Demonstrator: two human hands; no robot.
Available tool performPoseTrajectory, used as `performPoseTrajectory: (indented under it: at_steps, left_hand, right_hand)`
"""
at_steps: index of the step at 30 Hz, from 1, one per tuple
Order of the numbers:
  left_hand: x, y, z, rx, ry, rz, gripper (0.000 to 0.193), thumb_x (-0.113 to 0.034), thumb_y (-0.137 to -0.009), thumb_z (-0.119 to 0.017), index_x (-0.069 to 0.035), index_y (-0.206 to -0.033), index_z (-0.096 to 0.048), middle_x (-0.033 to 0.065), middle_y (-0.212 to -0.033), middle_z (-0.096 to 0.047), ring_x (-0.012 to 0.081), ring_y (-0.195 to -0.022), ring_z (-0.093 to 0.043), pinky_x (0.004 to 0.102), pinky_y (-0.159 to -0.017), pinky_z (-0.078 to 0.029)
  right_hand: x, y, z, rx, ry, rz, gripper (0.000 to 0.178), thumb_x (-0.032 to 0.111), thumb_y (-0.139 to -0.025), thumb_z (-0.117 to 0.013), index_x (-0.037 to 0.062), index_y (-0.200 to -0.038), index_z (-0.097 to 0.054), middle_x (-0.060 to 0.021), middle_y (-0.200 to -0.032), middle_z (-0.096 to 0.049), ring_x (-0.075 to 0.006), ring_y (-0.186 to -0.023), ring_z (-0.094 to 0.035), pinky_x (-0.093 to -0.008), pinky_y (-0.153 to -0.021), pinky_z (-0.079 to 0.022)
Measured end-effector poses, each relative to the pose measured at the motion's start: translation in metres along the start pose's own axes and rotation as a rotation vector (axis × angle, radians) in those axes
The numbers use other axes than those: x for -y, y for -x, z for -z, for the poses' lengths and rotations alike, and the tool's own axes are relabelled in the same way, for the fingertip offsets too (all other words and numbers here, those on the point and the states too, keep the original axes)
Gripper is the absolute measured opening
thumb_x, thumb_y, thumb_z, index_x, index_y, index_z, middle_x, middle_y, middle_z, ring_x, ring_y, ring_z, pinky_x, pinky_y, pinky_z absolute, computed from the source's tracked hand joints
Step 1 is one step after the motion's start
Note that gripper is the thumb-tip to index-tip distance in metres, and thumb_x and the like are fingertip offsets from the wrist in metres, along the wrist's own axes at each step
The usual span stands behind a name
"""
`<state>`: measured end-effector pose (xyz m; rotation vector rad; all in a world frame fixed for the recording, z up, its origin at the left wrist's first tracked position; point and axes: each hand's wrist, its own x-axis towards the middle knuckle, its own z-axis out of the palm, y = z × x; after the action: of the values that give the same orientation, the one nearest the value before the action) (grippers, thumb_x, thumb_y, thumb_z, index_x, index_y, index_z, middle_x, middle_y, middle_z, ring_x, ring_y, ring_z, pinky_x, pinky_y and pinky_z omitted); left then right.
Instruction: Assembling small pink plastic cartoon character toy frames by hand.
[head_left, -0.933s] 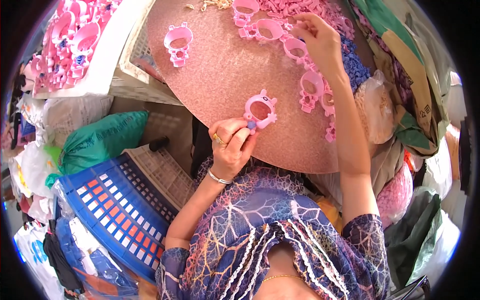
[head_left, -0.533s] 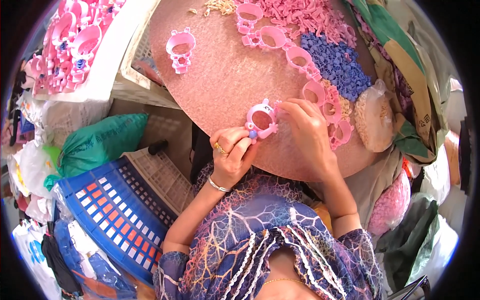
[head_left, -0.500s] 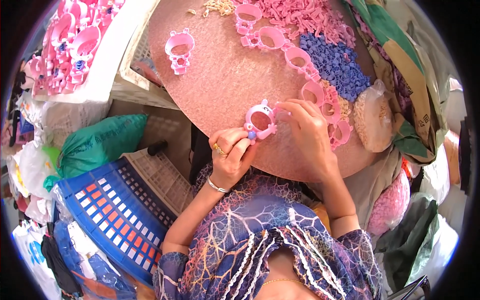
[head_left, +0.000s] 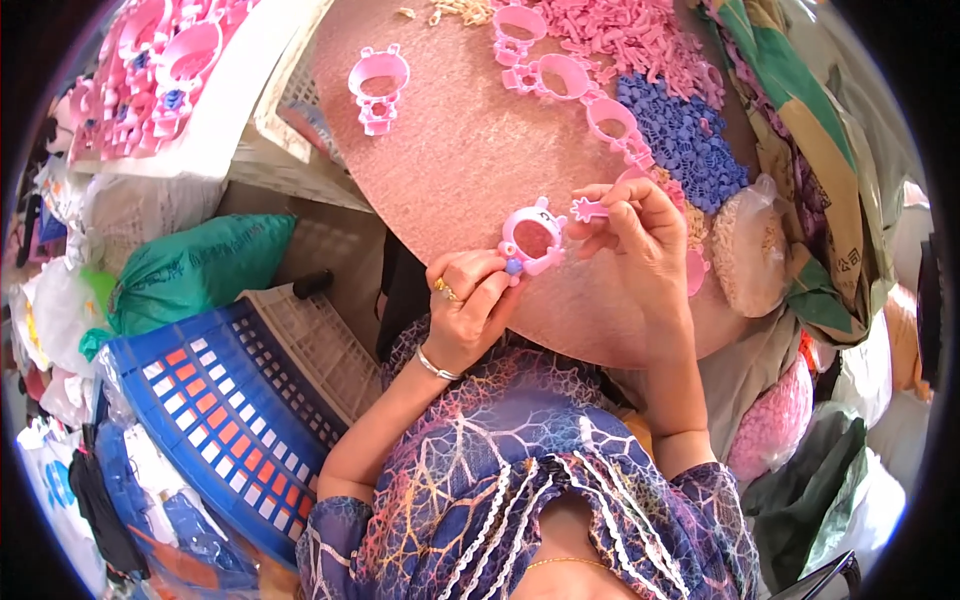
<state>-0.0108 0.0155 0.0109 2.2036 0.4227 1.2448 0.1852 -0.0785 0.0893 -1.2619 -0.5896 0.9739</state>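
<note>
Between the fingers of my left hand [head_left: 468,300] is a pink ring-shaped plastic animal toy part [head_left: 509,230], held by its lower end. A small blue piece [head_left: 514,267] sits on that end, by my fingertips. My right hand [head_left: 648,225] pinches a small pink plastic piece [head_left: 588,209] with a star-like end, just right of the ring and apart from it. Both hands are over the near edge of the round table [head_left: 450,130]. A row of similar pink ring parts [head_left: 612,122] curves along the table, partly behind my right hand.
A pile of pink pieces [head_left: 625,45] and a blue heap [head_left: 685,140] lie at the far right. One pink ring part [head_left: 380,85] lies apart on the left. A bag of beige pieces [head_left: 748,250] rests at the right edge. A white box [head_left: 215,130] holds pink parts.
My right hand has drawn back from the ring and turned, showing the small pink piece in its fingers. My left hand keeps its hold. The view has shifted slightly.
</note>
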Motion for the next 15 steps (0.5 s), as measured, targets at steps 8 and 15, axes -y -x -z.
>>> performPoseTrajectory:
  at_steps: [8,15]
  left_hand:
    - [0.002,0.002,-0.001,-0.017,-0.025,0.014,0.03,-0.002,-0.067,-0.087,-0.007,-0.086,-0.065,0.0057,-0.097,-0.067,0.0225,-0.088,-0.066,0.0352,-0.082,-0.046]
    - [0.001,0.002,-0.001,-0.019,-0.018,0.013,0.03,-0.002,-0.067,-0.087,-0.007,-0.087,-0.065,0.0051,-0.098,-0.067,0.0226,-0.09,-0.066,0.0354,-0.083,-0.046]
  right_hand:
    - [0.018,-0.012,-0.028,0.279,0.91,0.25,0.037,0.005,-0.076,-0.081,0.0035,-0.112,-0.073,-0.0125,-0.134,-0.059,-0.0207,-0.095,-0.068,-0.03,-0.082,-0.054]
    - [0.021,-0.014,-0.032,0.234,0.98,0.203,0.032,-0.002,-0.079,-0.075,0.0019,-0.111,-0.071,-0.0146,-0.127,-0.064,-0.0262,-0.094,-0.071,-0.0331,-0.08,-0.057]
